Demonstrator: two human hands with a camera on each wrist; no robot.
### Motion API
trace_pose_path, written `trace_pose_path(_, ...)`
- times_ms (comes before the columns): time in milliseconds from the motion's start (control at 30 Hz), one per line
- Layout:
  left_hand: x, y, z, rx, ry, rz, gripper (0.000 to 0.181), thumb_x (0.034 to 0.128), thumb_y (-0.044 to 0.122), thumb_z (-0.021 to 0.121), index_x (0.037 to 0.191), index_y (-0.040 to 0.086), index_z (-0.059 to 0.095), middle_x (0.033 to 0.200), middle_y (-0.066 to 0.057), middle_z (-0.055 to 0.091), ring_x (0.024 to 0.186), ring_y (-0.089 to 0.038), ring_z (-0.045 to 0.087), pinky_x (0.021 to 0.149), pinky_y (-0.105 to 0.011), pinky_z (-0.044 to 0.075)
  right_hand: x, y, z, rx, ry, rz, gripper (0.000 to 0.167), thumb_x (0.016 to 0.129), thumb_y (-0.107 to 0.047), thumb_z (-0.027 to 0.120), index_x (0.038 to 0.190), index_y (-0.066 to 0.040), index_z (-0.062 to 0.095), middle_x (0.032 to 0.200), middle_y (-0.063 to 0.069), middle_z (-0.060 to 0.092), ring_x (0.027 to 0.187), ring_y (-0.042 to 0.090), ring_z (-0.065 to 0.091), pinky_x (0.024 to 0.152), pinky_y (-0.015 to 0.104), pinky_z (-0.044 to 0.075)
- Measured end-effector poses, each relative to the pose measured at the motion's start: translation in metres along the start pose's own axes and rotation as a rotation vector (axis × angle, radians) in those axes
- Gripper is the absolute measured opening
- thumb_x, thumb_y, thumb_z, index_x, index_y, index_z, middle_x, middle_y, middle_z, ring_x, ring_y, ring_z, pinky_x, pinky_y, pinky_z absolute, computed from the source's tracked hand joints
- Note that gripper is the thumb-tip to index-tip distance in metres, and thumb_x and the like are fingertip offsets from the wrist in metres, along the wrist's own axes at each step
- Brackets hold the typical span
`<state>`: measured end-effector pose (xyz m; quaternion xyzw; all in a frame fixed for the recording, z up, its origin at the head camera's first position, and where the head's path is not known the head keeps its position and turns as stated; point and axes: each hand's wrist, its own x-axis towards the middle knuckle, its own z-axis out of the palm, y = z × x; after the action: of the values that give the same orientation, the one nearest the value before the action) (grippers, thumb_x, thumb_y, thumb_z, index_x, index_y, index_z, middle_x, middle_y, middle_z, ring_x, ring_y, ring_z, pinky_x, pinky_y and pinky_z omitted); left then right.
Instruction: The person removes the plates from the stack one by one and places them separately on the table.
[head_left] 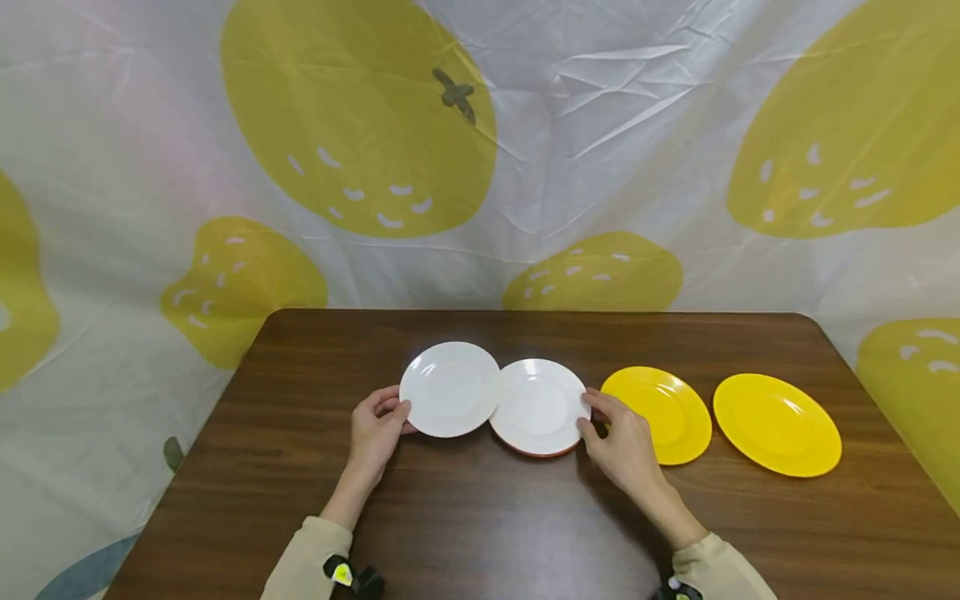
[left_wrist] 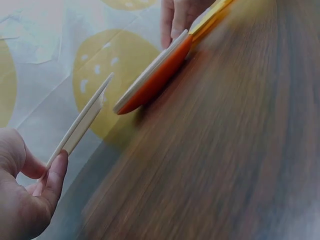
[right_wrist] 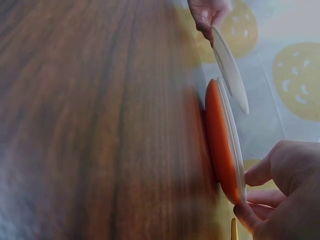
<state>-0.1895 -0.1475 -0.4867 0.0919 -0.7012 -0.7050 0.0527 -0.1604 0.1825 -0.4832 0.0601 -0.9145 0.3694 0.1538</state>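
Observation:
In the head view my left hand (head_left: 377, 435) pinches the left rim of a white plate (head_left: 450, 389). The left wrist view shows this plate (left_wrist: 82, 119) raised off the table and tilted. To its right, a second white plate (head_left: 538, 406) lies on top of an orange dish (right_wrist: 220, 142), whose edge barely shows from above. My right hand (head_left: 624, 440) pinches the right rim of that second plate, with thumb and fingers at its edge. Seen from the head, the raised plate slightly overlaps the stacked one; the right wrist view shows it above the stack.
Right of the stack, a yellow plate (head_left: 678, 417) lies partly behind my right hand. Another yellow plate (head_left: 777, 425) is farther right. All stand on a brown wooden table (head_left: 465, 525), with a fruit-patterned cloth (head_left: 600, 167) hanging behind its far edge.

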Motion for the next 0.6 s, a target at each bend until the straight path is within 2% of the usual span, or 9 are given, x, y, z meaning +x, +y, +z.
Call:
trace_pose_path(333, -0.002, -0.001, -0.016, 0.003, 0.03, -0.012, 0.034, 0.0955, -0.007, 0.056, 0.128, -0.019, 0.054, 0.094, -0.012, 0.057, 0.067, -0.001, 0.065, 0.062, -0.02, 0.059, 0.0, -0.001, -0.001, -0.001, -0.008, 0.014, 0.037, 0.088, -0.003, 0.071, 0.123, 0.008, 0.068, 0.128, 0.021, 0.069, 0.103, 0.036, 0.072, 0.095, 0.05, 0.056)
trace_pose_path(600, -0.003, -0.005, -0.023, 0.055, 0.071, -0.01, 0.032, 0.0942, -0.008, 0.057, 0.124, -0.019, 0.056, 0.088, -0.01, 0.058, 0.063, -0.003, 0.063, 0.059, -0.019, 0.058, 0.0, -0.001, -0.001, 0.0, -0.003, 0.011, 0.037, 0.088, -0.004, 0.071, 0.123, 0.008, 0.069, 0.128, 0.022, 0.069, 0.103, 0.036, 0.072, 0.095, 0.05, 0.056)
